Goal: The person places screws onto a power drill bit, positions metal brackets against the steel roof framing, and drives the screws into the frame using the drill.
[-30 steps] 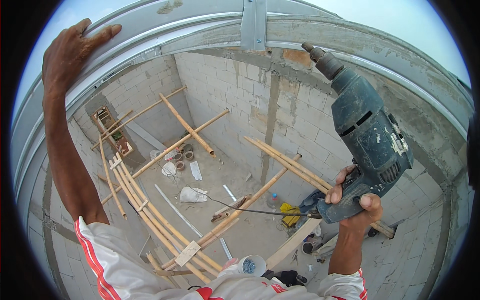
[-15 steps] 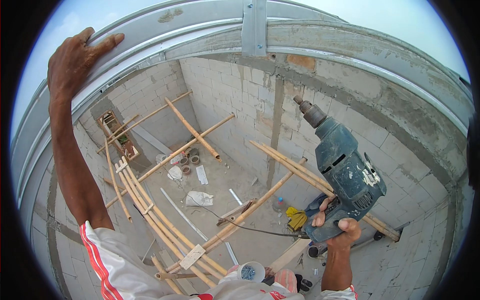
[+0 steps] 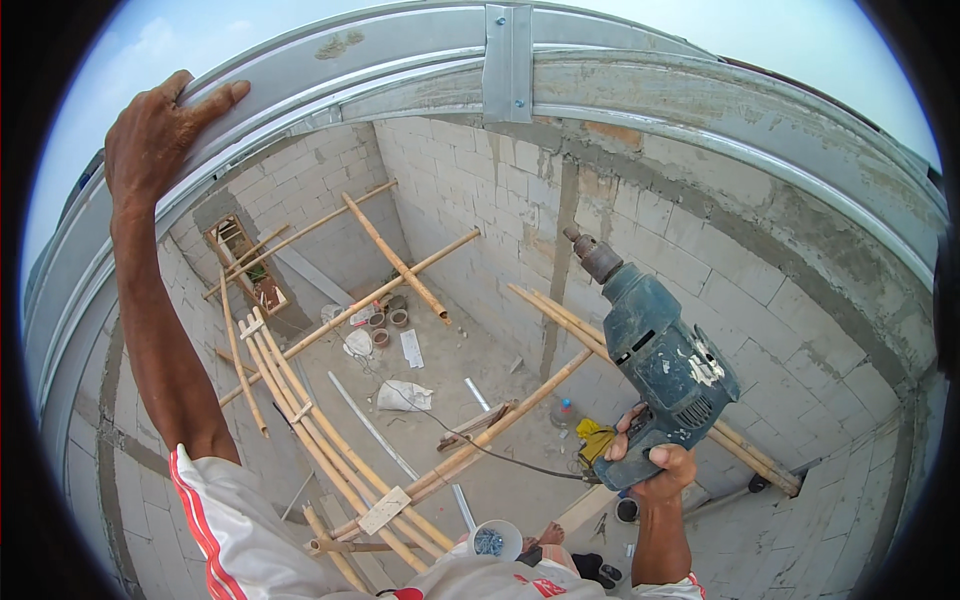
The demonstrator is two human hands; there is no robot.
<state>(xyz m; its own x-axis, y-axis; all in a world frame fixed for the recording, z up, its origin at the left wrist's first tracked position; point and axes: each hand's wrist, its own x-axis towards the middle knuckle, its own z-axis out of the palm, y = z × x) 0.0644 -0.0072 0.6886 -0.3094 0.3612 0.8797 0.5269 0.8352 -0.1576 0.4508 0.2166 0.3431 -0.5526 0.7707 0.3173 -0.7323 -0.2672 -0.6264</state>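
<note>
My left hand [image 3: 155, 140] grips the upper edge of a long grey metal roof beam [image 3: 400, 42] at the upper left, its thumb lying along the beam's near face. My right hand [image 3: 668, 468] is closed round the handle of a worn, dark teal electric drill [image 3: 655, 345] at the right. The drill's chuck [image 3: 598, 258] points up and to the left, below the beam and apart from it. From the handle a dark cable [image 3: 515, 461] runs off to the left. A screwed metal bracket [image 3: 508, 62] joins the beam's parts.
Bamboo poles [image 3: 340, 324] form a scaffold over the floor far below. A white bucket [image 3: 512, 541] with small bluish fasteners stands close to my body. Block walls [image 3: 470, 175] surround the room. A white sack [image 3: 405, 396] and several pots [image 3: 380, 338] lie below.
My right hand has brought the drill to the left, and its chuck sits slightly lower. My left hand stays on the beam. The whole view has shifted slightly.
</note>
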